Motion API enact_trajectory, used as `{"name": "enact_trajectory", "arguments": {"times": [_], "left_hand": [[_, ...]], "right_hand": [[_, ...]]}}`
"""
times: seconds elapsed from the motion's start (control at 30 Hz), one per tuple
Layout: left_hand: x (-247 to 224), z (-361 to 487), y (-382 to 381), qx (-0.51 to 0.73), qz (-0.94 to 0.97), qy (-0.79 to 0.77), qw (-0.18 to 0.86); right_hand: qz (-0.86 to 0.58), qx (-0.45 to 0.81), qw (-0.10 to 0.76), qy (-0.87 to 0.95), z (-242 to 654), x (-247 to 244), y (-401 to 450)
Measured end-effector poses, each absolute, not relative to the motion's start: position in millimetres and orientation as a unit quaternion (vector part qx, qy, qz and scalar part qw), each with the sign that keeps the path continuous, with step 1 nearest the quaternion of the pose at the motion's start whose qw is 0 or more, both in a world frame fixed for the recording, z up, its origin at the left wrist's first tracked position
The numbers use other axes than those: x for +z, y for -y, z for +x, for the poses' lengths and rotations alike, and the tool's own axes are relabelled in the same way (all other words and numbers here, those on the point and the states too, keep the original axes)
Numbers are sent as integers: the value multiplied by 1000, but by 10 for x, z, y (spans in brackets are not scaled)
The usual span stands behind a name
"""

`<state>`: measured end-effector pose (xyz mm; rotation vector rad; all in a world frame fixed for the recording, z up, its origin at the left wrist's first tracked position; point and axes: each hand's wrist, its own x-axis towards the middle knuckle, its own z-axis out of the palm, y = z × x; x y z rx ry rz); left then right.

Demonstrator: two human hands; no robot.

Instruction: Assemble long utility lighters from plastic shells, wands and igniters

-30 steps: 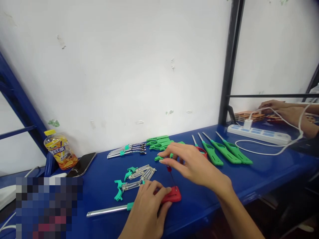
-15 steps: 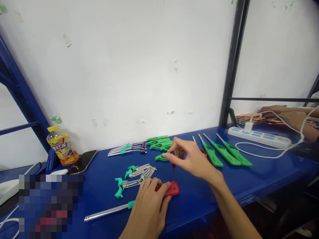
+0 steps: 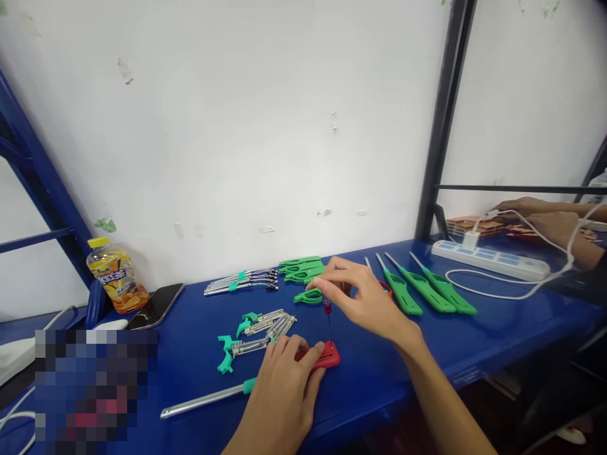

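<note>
My left hand (image 3: 287, 388) is closed around a red-handled long-neck lighter (image 3: 332, 358) lying on the blue table. The lighter's silver tube and green collar stick out to the left from under the hand. My right hand (image 3: 372, 300) pinches the top of a small screwdriver (image 3: 327, 308) with a dark red handle. Its thin shaft stands upright, with the tip down at the red handle's end. Beyond my left hand lie clear lighter parts (image 3: 250, 345) with green triggers (image 3: 226, 361). Green handle shells (image 3: 301, 270) are stacked farther back, beside silver tubes with wires (image 3: 239, 284).
Lighters with green handles (image 3: 429, 296) lie at the right, near a white power strip (image 3: 490, 259) with looping cable. A drink bottle (image 3: 117, 278) and a phone (image 3: 156, 306) stand and lie at left. Another person's hands (image 3: 552, 224) are at far right.
My right hand's fingers have shifted slightly around the screwdriver's handle, which stays upright on the red lighter. My left hand keeps its hold. The whole view has shifted a little.
</note>
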<state>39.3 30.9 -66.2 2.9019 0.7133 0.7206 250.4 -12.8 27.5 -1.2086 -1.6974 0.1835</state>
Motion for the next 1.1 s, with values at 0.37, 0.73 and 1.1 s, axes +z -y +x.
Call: {"name": "enact_trajectory", "arguments": {"times": [0.37, 0.73, 1.1], "left_hand": [[-673, 394, -326, 232, 945, -230, 20], [-657, 398, -339, 226, 948, -223, 7], [-662, 394, -343, 231, 946, -227, -3]], "right_hand": [[-479, 260, 481, 687, 2575, 349, 221], [-494, 286, 518, 637, 2632, 275, 114], [-472, 327, 533, 622, 2645, 322, 163]]}}
